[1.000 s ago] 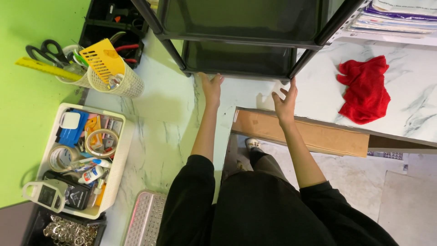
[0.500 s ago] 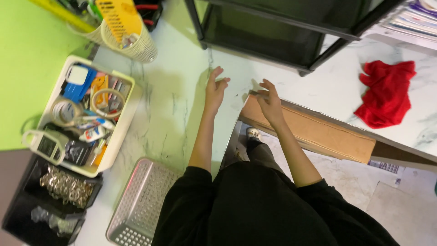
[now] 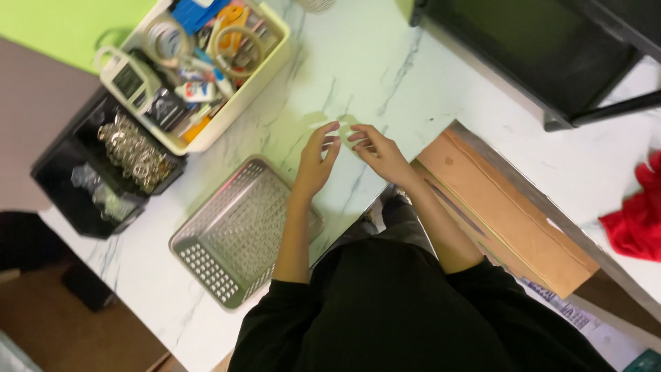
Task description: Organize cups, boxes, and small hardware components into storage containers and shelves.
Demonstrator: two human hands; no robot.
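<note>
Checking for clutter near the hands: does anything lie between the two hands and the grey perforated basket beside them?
Nothing visible does. The left hand and right hand rest on bare marble tabletop, and the left forearm already crosses the corner of the grey basket.

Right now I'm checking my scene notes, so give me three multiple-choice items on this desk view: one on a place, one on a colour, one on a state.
1. Where is the grey perforated plastic basket?
A. under the left forearm
B. on the black shelf
C. on the cardboard

2. What colour is the crumpled cloth at the right edge?
A. blue
B. red
C. white

3. How are the left hand and right hand?
A. fists
B. gripping scissors
C. open, fingertips close together

Key: 1 A, the forearm crosses its corner; 2 B, plainly red; 3 C, fingers spread over the white marble tabletop.
</note>
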